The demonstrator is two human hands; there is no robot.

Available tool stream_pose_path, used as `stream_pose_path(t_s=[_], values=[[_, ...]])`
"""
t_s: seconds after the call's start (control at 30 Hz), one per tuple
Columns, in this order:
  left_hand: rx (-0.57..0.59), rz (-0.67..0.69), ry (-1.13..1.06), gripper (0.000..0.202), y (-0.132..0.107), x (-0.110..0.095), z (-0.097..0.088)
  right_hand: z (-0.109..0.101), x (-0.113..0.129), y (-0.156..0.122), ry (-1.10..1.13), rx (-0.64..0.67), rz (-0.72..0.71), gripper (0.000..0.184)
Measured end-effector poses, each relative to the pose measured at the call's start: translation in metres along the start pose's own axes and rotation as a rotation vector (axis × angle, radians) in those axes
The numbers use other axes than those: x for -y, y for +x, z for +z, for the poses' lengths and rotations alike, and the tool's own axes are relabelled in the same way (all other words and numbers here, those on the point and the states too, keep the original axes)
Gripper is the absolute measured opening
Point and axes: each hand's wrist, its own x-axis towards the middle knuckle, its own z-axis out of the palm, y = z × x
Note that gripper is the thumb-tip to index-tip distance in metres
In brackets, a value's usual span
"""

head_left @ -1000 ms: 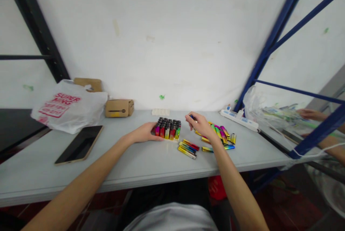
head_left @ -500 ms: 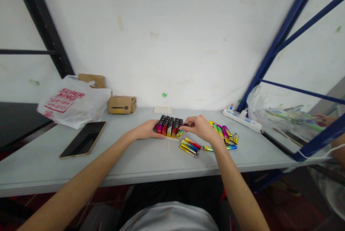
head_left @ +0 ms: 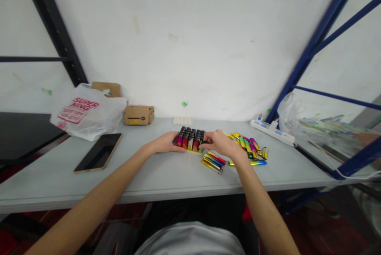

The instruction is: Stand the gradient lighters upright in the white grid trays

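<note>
Several lighters with black tops stand upright in close rows in a pale tray. My left hand grips the left end of this block, thumb along the front and fingers behind. At the right end, my right hand is closed on a lighter, of which only a green part shows. Just in front of my right hand lie several shiny metallic lighter sleeves side by side. More coloured sleeves are scattered to the right of it.
A phone lies at the left, near a white plastic bag and a cardboard box. A pale slotted strip rests by the wall. A power strip stands back right; beyond the blue frame is another person's hand.
My right hand has brought the lighter down against the right end of the block. My left hand keeps its grip. The whole view has shifted slightly.
</note>
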Motion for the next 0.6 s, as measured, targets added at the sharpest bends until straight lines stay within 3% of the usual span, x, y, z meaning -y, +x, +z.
stream_pose_path(t_s=[0.23,0.33,0.5,0.6], values=[[-0.007,-0.027,0.024,0.071,0.0,-0.001,0.0,0.012,-0.003,0.002,-0.097,-0.042,0.178,0.041],[-0.018,-0.03,0.021,0.072,-0.001,-0.002,0.0,0.01,-0.004,0.0,-0.069,-0.005,0.151,0.048],[-0.017,-0.051,0.04,0.07,0.0,-0.002,-0.001,-0.012,-0.023,-0.012,0.13,0.018,0.118,0.038],[-0.008,-0.057,0.05,0.071,0.001,-0.001,-0.001,-0.028,-0.053,-0.022,0.018,-0.027,0.214,0.026]])
